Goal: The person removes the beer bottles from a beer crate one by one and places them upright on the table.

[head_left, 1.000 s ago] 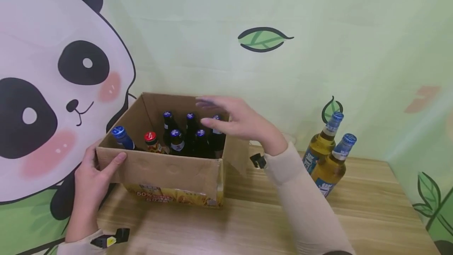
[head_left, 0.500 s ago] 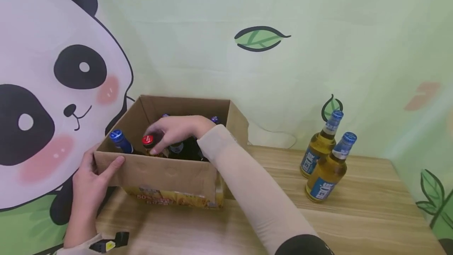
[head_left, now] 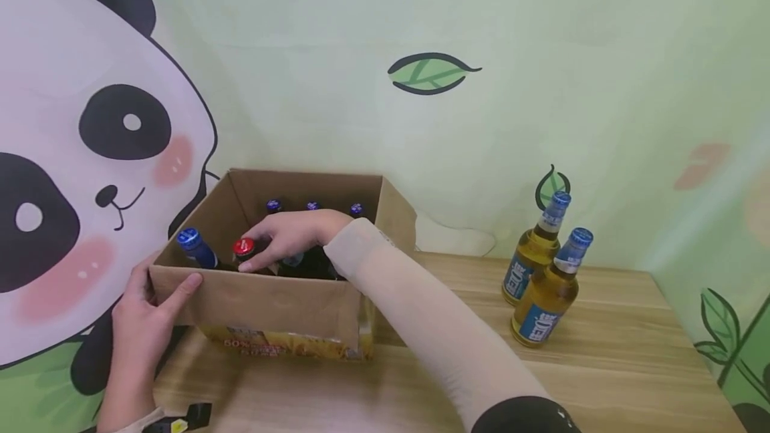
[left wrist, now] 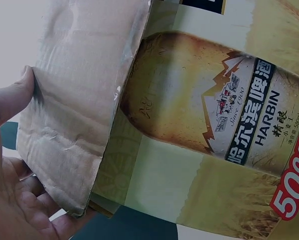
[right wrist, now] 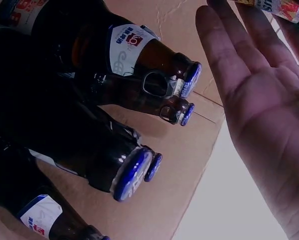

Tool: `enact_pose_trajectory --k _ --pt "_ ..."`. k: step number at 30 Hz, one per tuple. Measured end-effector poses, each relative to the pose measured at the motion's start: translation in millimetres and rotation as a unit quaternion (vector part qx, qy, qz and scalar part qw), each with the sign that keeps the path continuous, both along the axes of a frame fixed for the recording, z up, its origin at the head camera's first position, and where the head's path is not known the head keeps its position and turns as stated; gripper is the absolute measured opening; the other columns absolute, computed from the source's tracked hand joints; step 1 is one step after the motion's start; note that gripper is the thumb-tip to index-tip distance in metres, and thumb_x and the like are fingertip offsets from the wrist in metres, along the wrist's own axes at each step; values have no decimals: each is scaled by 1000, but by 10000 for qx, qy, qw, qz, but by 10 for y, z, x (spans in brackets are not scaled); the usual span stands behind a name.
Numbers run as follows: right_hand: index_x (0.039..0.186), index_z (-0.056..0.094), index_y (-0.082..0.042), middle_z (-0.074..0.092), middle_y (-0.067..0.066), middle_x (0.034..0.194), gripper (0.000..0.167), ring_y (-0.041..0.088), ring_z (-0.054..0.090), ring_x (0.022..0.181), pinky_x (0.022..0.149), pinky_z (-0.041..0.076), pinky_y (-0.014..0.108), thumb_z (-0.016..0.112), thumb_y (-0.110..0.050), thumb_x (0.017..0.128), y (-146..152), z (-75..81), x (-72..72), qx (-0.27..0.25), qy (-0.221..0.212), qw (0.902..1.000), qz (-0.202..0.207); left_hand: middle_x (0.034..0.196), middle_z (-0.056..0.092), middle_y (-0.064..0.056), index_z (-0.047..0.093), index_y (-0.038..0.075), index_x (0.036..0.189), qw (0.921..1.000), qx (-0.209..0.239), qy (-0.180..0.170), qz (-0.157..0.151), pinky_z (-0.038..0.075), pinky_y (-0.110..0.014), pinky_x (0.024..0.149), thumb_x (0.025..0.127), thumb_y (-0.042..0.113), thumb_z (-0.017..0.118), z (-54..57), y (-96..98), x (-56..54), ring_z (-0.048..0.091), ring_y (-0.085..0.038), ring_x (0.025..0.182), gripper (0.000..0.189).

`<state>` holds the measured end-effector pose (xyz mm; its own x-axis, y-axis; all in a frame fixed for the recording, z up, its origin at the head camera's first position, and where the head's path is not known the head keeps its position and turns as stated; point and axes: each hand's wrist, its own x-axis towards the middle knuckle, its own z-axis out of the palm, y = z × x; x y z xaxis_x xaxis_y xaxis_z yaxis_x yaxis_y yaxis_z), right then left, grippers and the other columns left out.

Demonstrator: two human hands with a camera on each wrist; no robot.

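Observation:
My left hand grips the near left corner flap of an open cardboard box, thumb on the outside; the left wrist view shows the fingers behind the flap. Inside the box, my right hand holds a bottle with a red cap just below the cap, thumb in front and fingers on the far side. A bottle with a blue cap leans in the near left corner. Several dark beer bottles with blue caps stand beside the right hand, partly hidden by it in the head view.
Two amber beer bottles with blue labels stand upright on the wooden table, right of the box. A printed cloth hangs behind, and a thin cord shows near its lower edge.
My right hand has come from above the box's right side, down and left into it, to the red-capped bottle. My left hand keeps its hold on the flap.

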<state>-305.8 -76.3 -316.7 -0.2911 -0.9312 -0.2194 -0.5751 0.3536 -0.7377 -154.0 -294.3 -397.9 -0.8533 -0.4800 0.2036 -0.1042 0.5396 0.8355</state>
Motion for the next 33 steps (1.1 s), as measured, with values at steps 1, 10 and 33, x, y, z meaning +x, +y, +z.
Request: enact_pose_trajectory --k 1,10,33 --pt "129 62 -13 67 -3 107 36 18 63 99 90 50 25 66 -32 98 1 -1 2 -15 44 10000 26 157 40 -10 36 22 156 10000 -1 11 4 33 -55 113 89 43 76 -1 2 2 40 -34 141 82" --pt "118 64 -12 67 -2 96 26 21 66 88 77 51 20 62 -32 101 -1 -3 -7 -379 1032 9932 388 156 42 -11 35 21 157 10000 15 29 -1 34 -58 111 88 44 76 1 5 8 42 -36 139 83" --pt "118 66 -9 72 -1 103 24 9 64 101 91 52 19 58 -26 103 134 175 44 -3380 74 9257 -1699 155 42 -14 36 20 156 9999 3 101 -99 33 -57 112 89 42 76 -9 -14 -1 41 -35 141 81"
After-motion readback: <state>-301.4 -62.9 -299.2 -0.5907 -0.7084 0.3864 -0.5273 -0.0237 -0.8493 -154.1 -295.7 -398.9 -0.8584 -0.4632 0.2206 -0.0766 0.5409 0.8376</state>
